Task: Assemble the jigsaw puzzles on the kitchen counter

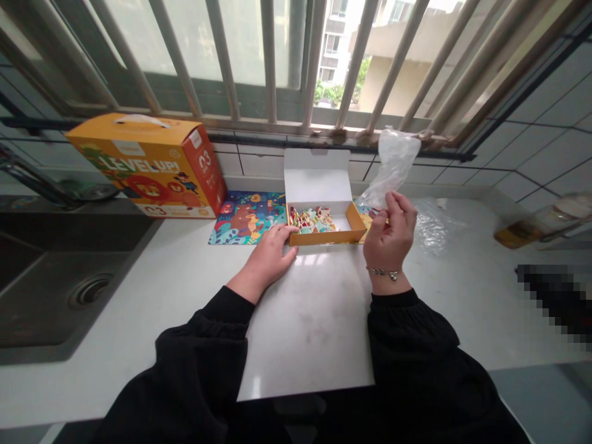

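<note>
Right hand (392,231): pinching clear plastic bag (396,157). Left hand (272,253): loosely spread, touching open box (327,238) of small pieces (313,221), apparently puzzle pieces.

Worktop (309,333), 6 o'clock: smooth, glossy. Sink (28,308), 8 o'clock: dull metal. Carton (161,179), 10 o'clock: smooth printed cardboard. Bag (395,157), 2 o'clock: thin, crumpled clear plastic. Sleeves (203,345), 5 and 7 o'clock: matt cloth.

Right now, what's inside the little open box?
Inside the open box is a pile of colorful puzzle pieces, mostly toward the left. Some white bottom shows at the right. The pile hides the pieces underneath, so I can't count them.
</note>
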The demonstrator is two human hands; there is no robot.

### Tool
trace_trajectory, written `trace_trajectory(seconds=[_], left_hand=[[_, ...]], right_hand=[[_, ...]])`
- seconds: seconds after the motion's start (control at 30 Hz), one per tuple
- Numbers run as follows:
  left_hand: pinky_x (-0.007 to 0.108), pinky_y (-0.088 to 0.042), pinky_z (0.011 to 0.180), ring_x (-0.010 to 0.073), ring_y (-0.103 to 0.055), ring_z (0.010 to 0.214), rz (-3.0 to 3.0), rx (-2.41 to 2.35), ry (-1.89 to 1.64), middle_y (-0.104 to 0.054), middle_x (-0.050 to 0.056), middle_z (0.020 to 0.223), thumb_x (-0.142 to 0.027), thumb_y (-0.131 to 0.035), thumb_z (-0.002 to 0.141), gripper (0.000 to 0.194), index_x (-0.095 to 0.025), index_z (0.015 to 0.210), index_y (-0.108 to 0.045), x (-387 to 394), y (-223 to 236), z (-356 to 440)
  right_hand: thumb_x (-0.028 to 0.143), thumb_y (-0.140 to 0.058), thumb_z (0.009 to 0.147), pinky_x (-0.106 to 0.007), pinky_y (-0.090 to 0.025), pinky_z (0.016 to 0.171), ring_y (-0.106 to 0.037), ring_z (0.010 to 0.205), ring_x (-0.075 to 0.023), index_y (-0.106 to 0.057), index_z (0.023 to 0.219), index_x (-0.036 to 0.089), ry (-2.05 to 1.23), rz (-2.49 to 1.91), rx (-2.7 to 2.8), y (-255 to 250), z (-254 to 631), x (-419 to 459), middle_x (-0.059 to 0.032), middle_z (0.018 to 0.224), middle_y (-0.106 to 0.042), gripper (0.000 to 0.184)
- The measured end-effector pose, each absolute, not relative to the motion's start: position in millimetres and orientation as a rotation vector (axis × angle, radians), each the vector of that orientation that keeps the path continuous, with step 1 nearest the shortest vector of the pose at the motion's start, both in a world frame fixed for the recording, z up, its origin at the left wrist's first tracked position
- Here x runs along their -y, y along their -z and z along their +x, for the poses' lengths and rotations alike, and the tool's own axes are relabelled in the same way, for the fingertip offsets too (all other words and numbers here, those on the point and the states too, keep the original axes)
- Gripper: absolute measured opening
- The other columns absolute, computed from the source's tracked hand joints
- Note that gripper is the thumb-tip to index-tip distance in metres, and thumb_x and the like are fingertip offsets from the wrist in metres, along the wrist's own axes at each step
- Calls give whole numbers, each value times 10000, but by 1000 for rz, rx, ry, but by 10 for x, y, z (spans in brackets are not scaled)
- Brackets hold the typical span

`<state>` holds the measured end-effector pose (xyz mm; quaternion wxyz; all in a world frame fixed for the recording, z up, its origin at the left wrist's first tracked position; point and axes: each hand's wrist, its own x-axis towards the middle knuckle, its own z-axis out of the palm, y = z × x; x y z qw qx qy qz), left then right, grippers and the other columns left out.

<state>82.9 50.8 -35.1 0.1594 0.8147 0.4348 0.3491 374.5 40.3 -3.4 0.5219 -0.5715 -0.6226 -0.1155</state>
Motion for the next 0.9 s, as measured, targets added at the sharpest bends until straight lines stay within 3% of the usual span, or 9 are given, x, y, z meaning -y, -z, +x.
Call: trace_trajectory(seconds=[0.17, 0.37, 0.53, 0.63, 0.7, 0.77, 0.9], left_hand=[[510, -518, 1210, 302, -640, 1343, 2332, -1250, -995, -677, 121, 1382, -196, -683, 978, 419, -243, 1392, -639, -502, 343, 829], [520, -526, 1202, 299, -646, 1336, 2326, -1239, -1009, -683, 115, 1385, -182, -689, 972, 417, -253, 1380, -645, -504, 346, 830], [518, -519, 1214, 298, -643, 1351, 2330, -1227, -1002, -675, 120, 1398, -180, -685, 974, 418, -247, 1384, -638, -516, 353, 824], [512, -516, 1215, 295, -641, 1351, 2328, -1234, -992, -673, 119, 1396, -200, -681, 984, 405, -250, 1383, -633, -512, 347, 826], [512, -517, 1211, 298, -641, 1346, 2327, -1241, -982, -681, 120, 1388, -239, -677, 1007, 383, -249, 1387, -632, -515, 348, 829], [517, -520, 1204, 306, -646, 1344, 2310, -1261, -981, -688, 130, 1408, -329, -660, 1053, 384, -249, 1426, -614, -532, 360, 832], [535, -535, 1178, 337, -667, 1339, 2196, -1427, -1027, -678, 192, 1473, -542, -528, 1129, 546, -200, 1555, -530, -610, 410, 825]], right_hand=[[345, -365, 1101, -595, -603, 1144, -538, 1532, -360, -494, 1662, 172, 405, -1486, 1350, 84, 3964, -507, -236, 1638, -450, 601], [323, -480, 1006, -643, -418, 1305, -477, 1570, -374, -517, 1592, 102, 506, -1589, 1226, 284, 4427, -716, -268, 1597, -484, 628], [254, -577, 882, -674, -299, 1360, -342, 1653, -435, -498, 1587, 20, 336, -1844, 1064, 478, 4669, -848, -334, 1711, -348, 747], [256, -596, 881, -715, -231, 1369, -262, 1683, -482, -587, 1516, -3, 307, -1945, 1034, 483, 4623, -857, -354, 1770, -271, 686], [275, -592, 906, -713, -251, 1364, -294, 1676, -467, -641, 1478, 24, 371, -1892, 1098, 410, 4530, -817, -325, 1770, -308, 627], [299, -556, 959, -677, -347, 1336, -417, 1624, -412, -672, 1461, 74, 409, -1755, 1235, 298, 4388, -744, -282, 1719, -419, 562], [332, -422, 1083, -559, -517, 1236, -634, 1431, -301, -720, 1402, 143, 287, -1506, 1551, 115, 3968, -589, -213, 1458, -693, 476]])
